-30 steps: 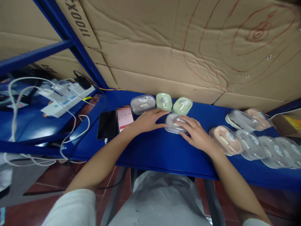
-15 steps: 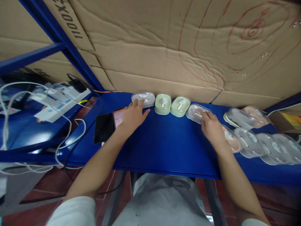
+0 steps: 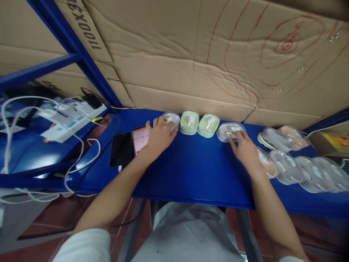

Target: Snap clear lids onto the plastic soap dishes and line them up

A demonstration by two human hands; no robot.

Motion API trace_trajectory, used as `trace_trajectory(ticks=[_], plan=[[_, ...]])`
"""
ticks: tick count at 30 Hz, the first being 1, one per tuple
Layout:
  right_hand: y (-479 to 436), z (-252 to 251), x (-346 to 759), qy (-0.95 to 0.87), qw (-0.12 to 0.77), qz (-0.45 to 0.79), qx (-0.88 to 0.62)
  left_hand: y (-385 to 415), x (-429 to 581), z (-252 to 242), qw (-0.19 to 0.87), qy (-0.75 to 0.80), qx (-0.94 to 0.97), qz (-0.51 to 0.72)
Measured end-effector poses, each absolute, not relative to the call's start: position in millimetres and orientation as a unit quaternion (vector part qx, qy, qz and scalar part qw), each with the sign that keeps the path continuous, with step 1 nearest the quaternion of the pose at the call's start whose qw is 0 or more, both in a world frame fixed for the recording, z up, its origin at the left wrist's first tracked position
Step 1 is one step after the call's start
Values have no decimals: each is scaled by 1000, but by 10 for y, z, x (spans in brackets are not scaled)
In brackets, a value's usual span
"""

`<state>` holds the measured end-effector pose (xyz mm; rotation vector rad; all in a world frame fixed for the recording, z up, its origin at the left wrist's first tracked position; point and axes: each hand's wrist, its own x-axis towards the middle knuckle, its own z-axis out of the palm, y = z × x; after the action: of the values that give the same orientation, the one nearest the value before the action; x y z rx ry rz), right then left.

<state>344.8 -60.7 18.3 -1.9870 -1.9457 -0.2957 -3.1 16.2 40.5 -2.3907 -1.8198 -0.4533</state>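
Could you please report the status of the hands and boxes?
Left hand on one gray box, right hand on another; two green boxes between. Lit phone partly hidden by left hand.

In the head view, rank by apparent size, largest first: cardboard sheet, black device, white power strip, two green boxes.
1. Cardboard sheet
2. White power strip
3. Black device
4. Left green box and right green box: alike, so unranked.

I see the person's left hand (image 3: pixel 159 137) spread over one grey container (image 3: pixel 176 122) and the right hand (image 3: pixel 245 152) touching a second grey container (image 3: pixel 224 133), two pale green containers (image 3: pixel 189 125) standing side by side between them on the blue surface (image 3: pixel 188 171).
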Motion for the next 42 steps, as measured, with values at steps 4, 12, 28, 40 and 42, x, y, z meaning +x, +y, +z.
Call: trace_trajectory(ticks=[4,12,28,40,42], plan=[[-595,193,3515,-680,187,-80,-704,108,33,382,22,-570,-809,-141],[-460,68,3627,-695,238,-10,-678,161,32,267,8,-535,-830,-161],[-462,-102,3397,-711,233,-27,-663,251,-13,168,15,-488,-865,-116],[-561,186,3432,-726,110,-44,-678,232,-1,149,9,-491,-865,-106],[-708,354,3568,-703,84,-53,-704,220,10,147,16,-484,-866,-123]])
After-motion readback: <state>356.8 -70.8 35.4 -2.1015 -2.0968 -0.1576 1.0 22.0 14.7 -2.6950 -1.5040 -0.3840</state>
